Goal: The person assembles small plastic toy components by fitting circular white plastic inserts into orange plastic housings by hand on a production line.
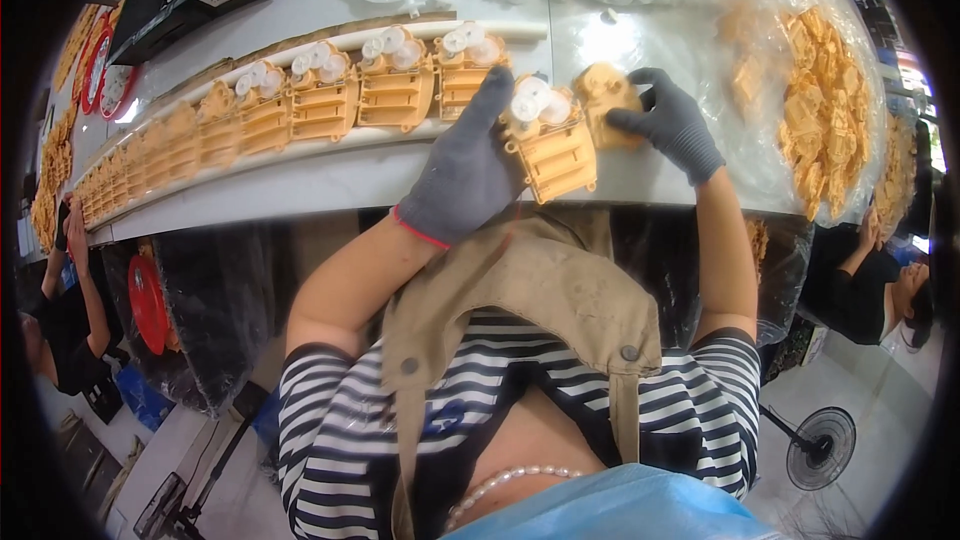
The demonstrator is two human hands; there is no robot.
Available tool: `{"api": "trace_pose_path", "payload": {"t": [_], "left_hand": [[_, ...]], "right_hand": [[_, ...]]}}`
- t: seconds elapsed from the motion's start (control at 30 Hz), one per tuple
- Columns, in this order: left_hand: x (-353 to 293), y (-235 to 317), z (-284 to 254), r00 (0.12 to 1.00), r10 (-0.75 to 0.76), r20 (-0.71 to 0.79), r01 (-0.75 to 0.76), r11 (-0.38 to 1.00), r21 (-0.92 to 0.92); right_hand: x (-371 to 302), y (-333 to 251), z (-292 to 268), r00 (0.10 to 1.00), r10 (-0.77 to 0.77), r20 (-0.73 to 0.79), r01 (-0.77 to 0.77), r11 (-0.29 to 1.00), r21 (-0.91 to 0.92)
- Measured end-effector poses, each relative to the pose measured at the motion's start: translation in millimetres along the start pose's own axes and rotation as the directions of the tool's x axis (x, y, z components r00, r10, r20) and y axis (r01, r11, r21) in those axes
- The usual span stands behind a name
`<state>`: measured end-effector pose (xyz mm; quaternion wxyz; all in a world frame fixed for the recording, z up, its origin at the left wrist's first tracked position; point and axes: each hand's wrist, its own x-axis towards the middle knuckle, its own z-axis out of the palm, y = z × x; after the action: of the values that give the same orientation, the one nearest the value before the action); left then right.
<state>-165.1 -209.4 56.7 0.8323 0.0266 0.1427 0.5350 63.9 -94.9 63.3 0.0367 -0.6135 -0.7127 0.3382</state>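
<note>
Now your left hand [465,170] is holding one case [560,160] by its left edge, its long axis running away from your body, with the white gears [538,100] facing up at the far end. Your right hand [685,125] is pinching a second case [608,103] at its right side. This one is lying just right of the first; whether both are touching, I cannot tell. Your left hand is being nearer to the row [325,105]. Counting, you are holding two cases; in the row, the nearest four are carrying gears, and the farther ones are blurring beyond count.
</note>
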Motion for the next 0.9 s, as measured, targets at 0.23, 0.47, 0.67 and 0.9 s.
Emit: {"api": "trace_pose_path", "payload": {"t": [0.23,0.47,0.67,0.9], "left_hand": [[-8,8,-11,1.0,0.027,0.003,-0.027,0.999,0.025],[-12,7,0,0.998,0.062,0.011,-0.062,0.931,0.359],[-14,5,1,0.997,-0.02,0.07,0.006,0.98,0.197],[-10,2,0,0.998,0.034,-0.061,-0.013,0.95,0.312]], "right_hand": [[-16,9,-13,0.994,-0.024,0.106,-0.056,0.725,0.687],[-67,-63,0,0.961,-0.211,0.181,0.025,0.714,0.7],[-68,-68,5,0.962,-0.193,0.193,0.024,0.766,0.642],[-64,-66,12,0.979,-0.13,0.158,0.024,0.841,0.54]]}}
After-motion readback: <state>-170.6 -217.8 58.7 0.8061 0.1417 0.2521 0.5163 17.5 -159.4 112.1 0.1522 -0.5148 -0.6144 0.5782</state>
